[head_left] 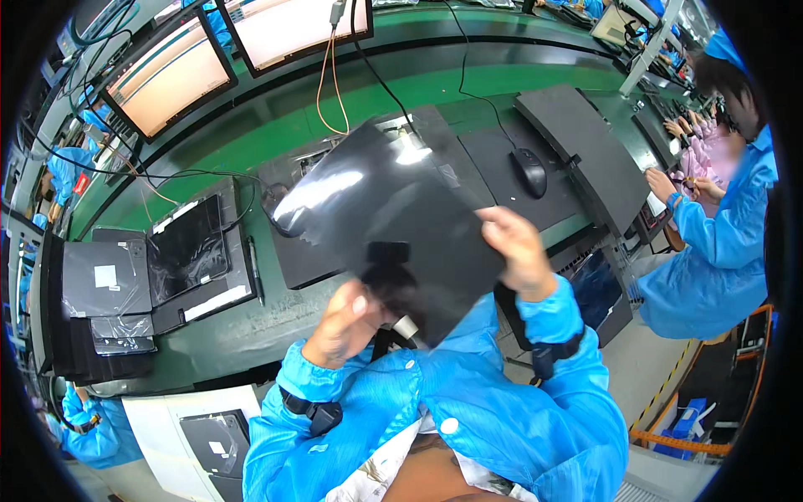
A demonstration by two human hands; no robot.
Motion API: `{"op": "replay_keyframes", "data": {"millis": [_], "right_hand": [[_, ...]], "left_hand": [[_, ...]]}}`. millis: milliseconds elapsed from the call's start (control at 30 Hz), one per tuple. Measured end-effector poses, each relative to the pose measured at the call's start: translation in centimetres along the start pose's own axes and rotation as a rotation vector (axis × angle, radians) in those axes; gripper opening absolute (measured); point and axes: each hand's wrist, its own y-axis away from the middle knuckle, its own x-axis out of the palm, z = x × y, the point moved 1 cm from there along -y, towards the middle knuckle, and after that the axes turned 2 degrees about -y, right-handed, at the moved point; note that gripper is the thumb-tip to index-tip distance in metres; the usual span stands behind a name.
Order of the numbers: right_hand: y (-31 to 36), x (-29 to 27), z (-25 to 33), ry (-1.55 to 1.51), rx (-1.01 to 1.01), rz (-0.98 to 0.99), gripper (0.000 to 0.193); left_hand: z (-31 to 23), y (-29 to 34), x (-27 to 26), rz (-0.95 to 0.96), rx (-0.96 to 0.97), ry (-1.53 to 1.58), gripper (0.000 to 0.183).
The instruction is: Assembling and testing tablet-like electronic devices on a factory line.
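A glossy black tablet [435, 243] is held up tilted in front of my body, with bright light and a dark reflection showing on its face. My left hand [341, 325] grips its lower left edge, thumb on the near side and fingers partly hidden. At its right edge my right hand [520, 251] is closed, slightly blurred. Behind the tablet lies a dark work mat [314, 259] on the green bench, partly covered by it.
At the left sit a film-wrapped tablet [188, 251] and a grey one with a white label [104, 276]. A mouse [529, 171] and a dark board [581, 155] lie to the right. Monitors [171, 75] stand behind. A co-worker in blue [711, 251] is at far right.
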Motion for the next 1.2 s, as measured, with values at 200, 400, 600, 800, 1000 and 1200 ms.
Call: {"op": "replay_keyframes", "data": {"millis": [200,400,600,800,1000,1200], "right_hand": [[-2.4,3.6,-1.9,1.345,-0.88,0.41,0.024],[-0.6,5.0,-2.9,1.351,-0.755,0.62,0.02],[0.3,13.5,-2.9,0.747,-0.594,0.446,0.019],[-0.1,16.4,-3.0,0.738,-0.737,0.409,0.018],[-0.3,15.0,-2.5,0.791,-0.707,0.491,0.017],[-0.1,14.0,-0.9,0.879,-0.587,0.706,0.016]], "left_hand": [[-0.9,9.3,-2.7,-0.539,0.354,0.1,0.053],[-3.3,14.0,-5.3,-0.544,0.537,0.29,0.038],[-2.9,13.4,-5.4,-0.451,0.581,0.355,0.032],[-2.3,13.1,-5.3,-0.569,0.493,0.3,0.029],[-1.9,12.5,-5.3,-0.627,0.438,0.237,0.035],[-1.9,11.5,-4.3,-0.548,0.477,0.142,0.041]]}}
